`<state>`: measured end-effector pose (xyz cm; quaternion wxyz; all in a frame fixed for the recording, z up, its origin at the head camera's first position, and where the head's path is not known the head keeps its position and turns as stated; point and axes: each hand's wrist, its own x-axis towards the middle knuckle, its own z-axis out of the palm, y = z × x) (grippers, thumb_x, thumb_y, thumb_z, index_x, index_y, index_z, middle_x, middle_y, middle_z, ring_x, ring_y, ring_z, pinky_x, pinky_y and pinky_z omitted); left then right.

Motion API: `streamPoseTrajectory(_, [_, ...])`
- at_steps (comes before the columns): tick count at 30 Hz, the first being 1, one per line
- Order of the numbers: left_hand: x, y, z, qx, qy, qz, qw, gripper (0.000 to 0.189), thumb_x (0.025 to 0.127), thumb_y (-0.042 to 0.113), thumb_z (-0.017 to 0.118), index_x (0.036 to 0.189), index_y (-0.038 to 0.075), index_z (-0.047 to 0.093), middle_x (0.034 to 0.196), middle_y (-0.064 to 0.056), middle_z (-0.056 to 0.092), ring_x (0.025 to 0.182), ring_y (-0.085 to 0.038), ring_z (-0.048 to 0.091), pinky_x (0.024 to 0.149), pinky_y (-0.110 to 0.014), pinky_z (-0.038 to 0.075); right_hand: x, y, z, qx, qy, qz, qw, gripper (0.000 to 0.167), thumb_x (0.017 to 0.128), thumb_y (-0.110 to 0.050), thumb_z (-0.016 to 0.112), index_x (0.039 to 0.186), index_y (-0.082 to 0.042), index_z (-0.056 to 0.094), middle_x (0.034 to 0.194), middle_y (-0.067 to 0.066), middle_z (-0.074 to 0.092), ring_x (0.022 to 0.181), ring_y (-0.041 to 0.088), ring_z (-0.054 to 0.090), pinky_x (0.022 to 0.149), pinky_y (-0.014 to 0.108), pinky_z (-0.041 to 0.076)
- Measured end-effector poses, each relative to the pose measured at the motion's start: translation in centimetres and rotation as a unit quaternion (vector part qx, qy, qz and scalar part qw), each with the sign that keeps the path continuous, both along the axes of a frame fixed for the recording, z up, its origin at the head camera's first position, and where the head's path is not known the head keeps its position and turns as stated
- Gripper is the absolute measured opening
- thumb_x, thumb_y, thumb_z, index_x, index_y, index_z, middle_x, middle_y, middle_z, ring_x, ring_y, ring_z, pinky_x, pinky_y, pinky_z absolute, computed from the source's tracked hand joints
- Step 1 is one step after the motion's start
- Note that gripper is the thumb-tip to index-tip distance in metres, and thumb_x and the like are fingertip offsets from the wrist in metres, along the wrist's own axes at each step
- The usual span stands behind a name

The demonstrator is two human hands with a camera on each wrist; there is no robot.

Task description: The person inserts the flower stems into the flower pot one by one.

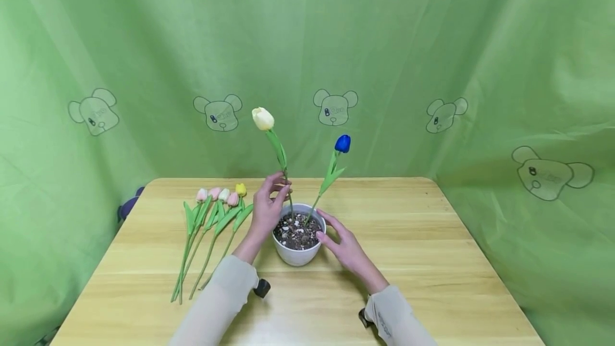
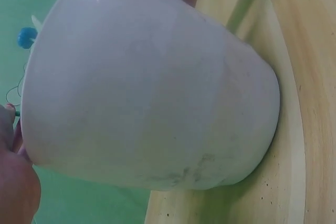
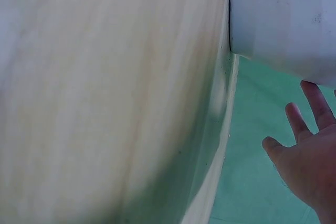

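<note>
A white flower pot (image 1: 296, 257) holding dark soil stands on the table. My left hand (image 1: 269, 204) pinches the stem of a cream-white artificial tulip (image 1: 263, 119), whose lower end meets the soil. A blue tulip (image 1: 343, 144) stands in the same soil, leaning right. At the pot's right side, my right hand (image 1: 347, 249) rests its thumb and a finger against the rim. In the right wrist view, its other fingers (image 3: 298, 121) are spread and fairly straight beside the pot. The pot's wall (image 2: 152, 82) fills much of the left wrist view.
Several loose tulips (image 1: 211, 239) with pink, white and yellow heads lie left of the pot on the wooden table (image 1: 408, 260). Green curtains (image 1: 288, 41) with bear-head outlines hang behind the table and at both sides. Dark wrist cameras (image 1: 261, 288) sit under the sleeves.
</note>
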<state>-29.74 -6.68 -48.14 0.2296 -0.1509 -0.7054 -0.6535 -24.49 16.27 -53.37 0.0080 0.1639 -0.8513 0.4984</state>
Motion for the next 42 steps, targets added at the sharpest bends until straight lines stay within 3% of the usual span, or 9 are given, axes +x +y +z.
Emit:
streamPoseTrajectory(9, [-0.2,-0.3,-0.8,-0.059,0.020,0.002,0.9981,0.029,0.100,0.006,0.066,0.129,0.007,0.065,0.107,-0.016,0.074,0.088,-0.037,0.073,0.069,-0.038,0.067,-0.1,0.0,-0.1,0.008,0.000,-0.001,1.0000,0.060,0.101,-0.043,0.065,0.156,-0.042,0.041,0.155,0.007,0.053,0.148,0.042,0.042,0.119,0.077,0.022])
streamPoseTrajectory(12, [-0.3,-0.4,-1.2,-0.061,0.028,-0.002,0.9977,0.028,0.100,0.006,0.067,0.128,0.005,0.066,0.106,-0.018,0.074,0.087,-0.039,0.073,0.068,-0.039,0.067,-0.1,0.0,-0.2,0.009,-0.001,-0.001,1.0000,0.060,0.101,-0.043,0.065,0.156,-0.044,0.041,0.155,0.006,0.053,0.148,0.041,0.041,0.119,0.077,0.022])
streamPoseTrajectory(21, [-0.3,-0.2,-1.5,-0.118,0.019,0.002,0.9929,0.025,0.097,0.004,0.070,0.122,0.004,0.069,0.103,-0.014,0.076,0.084,-0.027,0.074,0.067,-0.024,0.064,-0.1,0.1,0.0,0.003,0.007,0.003,1.0000,0.059,0.102,-0.038,0.065,0.157,-0.038,0.042,0.155,0.009,0.054,0.147,0.043,0.043,0.118,0.078,0.022])
streamPoseTrajectory(29, [-0.3,-0.2,-1.4,-0.160,0.010,-0.003,0.9871,0.020,0.096,0.006,0.071,0.115,0.001,0.070,0.102,-0.013,0.078,0.085,-0.025,0.074,0.069,-0.023,0.063,-0.1,0.1,-0.1,-0.001,0.009,0.005,0.9999,0.059,0.102,-0.037,0.065,0.157,-0.037,0.043,0.155,0.009,0.053,0.147,0.043,0.042,0.119,0.078,0.021])
streamPoseTrajectory(42, [-0.3,-0.5,-1.3,-0.174,0.000,-0.001,0.9848,0.014,0.095,0.007,0.073,0.109,0.003,0.073,0.095,-0.010,0.077,0.080,-0.020,0.073,0.072,-0.024,0.063,-0.3,0.0,-0.3,-0.003,0.009,0.003,1.0000,0.059,0.102,-0.037,0.066,0.157,-0.036,0.042,0.154,0.010,0.054,0.146,0.044,0.043,0.118,0.079,0.022])
